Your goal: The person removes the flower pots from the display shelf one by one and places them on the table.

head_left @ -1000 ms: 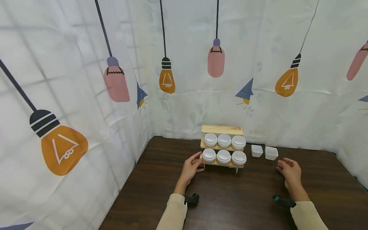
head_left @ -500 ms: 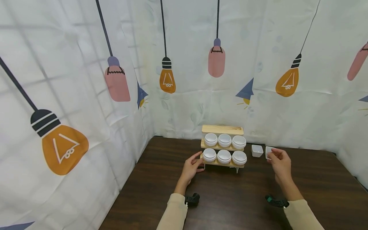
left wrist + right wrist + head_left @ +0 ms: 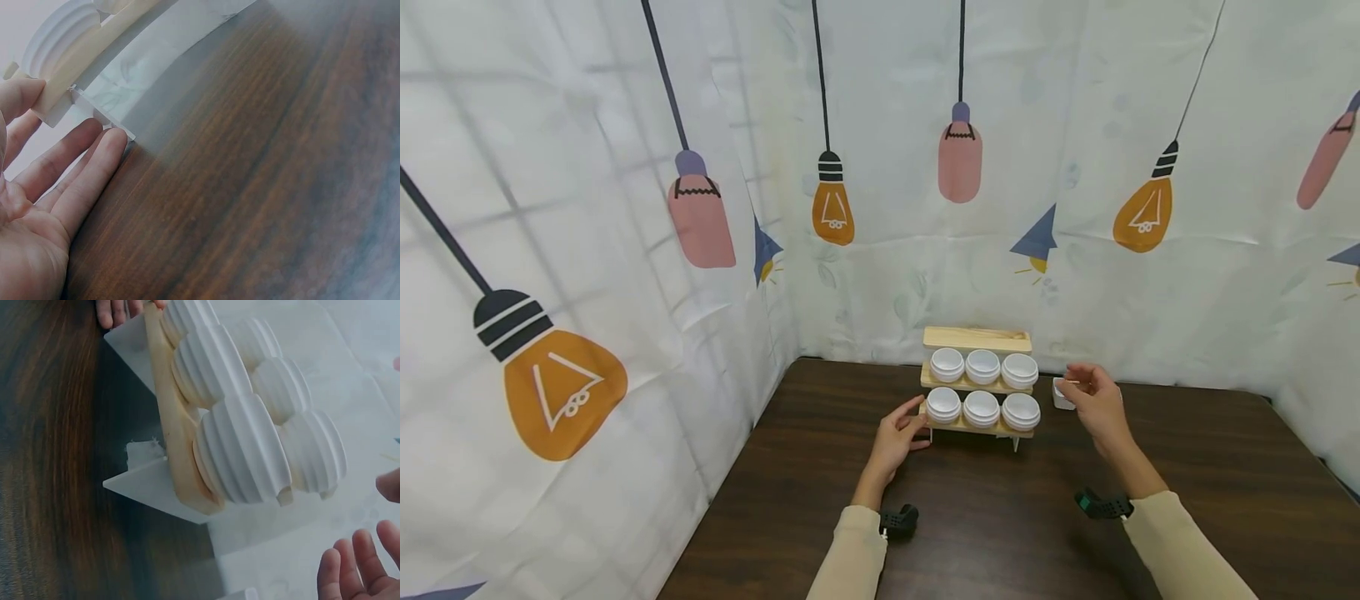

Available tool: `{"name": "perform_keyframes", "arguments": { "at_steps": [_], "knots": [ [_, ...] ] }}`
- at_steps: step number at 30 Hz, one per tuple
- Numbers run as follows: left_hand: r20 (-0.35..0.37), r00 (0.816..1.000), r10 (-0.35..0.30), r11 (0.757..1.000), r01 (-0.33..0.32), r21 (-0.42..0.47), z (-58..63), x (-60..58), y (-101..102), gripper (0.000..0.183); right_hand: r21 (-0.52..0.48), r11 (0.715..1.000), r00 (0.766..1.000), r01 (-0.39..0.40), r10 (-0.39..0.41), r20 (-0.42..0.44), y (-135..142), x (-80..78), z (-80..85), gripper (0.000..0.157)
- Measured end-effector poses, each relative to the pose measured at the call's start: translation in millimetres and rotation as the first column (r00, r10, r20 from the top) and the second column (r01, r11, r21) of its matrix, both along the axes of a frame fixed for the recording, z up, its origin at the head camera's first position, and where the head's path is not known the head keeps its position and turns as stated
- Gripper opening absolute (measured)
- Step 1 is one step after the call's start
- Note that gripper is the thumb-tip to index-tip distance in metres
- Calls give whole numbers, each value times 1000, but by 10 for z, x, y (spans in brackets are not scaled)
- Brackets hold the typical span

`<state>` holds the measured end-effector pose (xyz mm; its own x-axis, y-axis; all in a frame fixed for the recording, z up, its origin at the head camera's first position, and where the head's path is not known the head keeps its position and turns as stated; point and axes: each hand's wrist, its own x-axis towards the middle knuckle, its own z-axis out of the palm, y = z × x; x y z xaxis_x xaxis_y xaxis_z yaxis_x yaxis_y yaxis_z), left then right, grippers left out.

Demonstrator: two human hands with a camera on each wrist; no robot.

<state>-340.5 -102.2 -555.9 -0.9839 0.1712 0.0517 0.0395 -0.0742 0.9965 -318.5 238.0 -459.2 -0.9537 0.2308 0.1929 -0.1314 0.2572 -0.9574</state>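
A two-tier wooden rack (image 3: 977, 339) on clear stands holds several round white ridged bowls (image 3: 981, 408). My left hand (image 3: 892, 446) holds its front left corner. In the left wrist view, the thumb lies on the wooden board (image 3: 62, 81), with other fingers stretched beside the clear stand (image 3: 103, 112). My right hand (image 3: 1097, 404) is right of the rack, over a small white square dish (image 3: 1062, 396) that it partly covers. A second dish is mostly hidden behind this hand. In the right wrist view, the right fingers (image 3: 365, 562) and thumb are spread apart with nothing between them.
The dark wooden table (image 3: 985, 508) extends in front of the rack and to both sides. A white curtain (image 3: 887, 283) printed with lamps hangs close behind the rack and along the left. Each wrist carries a black strap-on camera (image 3: 898, 522).
My right hand has moved left, passing over the right square dish to the left one beside the rack. The left hand and the rack stay in place.
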Motion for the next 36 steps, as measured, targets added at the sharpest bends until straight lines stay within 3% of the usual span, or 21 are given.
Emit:
{"name": "perform_keyframes", "arguments": {
  "at_steps": [5,13,26,36],
  "knots": [
    [-3,1000,-1,1000,1,1,-2,0,-10,48,100,991,996,-85,81,39,-64,-71,41,58],
    [-1,1000,9,1000,-9,1,3,1,-13,47,85,983,985,-164,159,63,-171,-186,43,71],
    [0,1000,0,1000,0,4,4,3,1,49,137,968,977,-211,206,53,-277,-296,3,72],
    [2,1000,1,1000,-1,-1,13,14,-3,47,159,968,981,-192,186,52,-380,-322,-17,67]
  ]
}}
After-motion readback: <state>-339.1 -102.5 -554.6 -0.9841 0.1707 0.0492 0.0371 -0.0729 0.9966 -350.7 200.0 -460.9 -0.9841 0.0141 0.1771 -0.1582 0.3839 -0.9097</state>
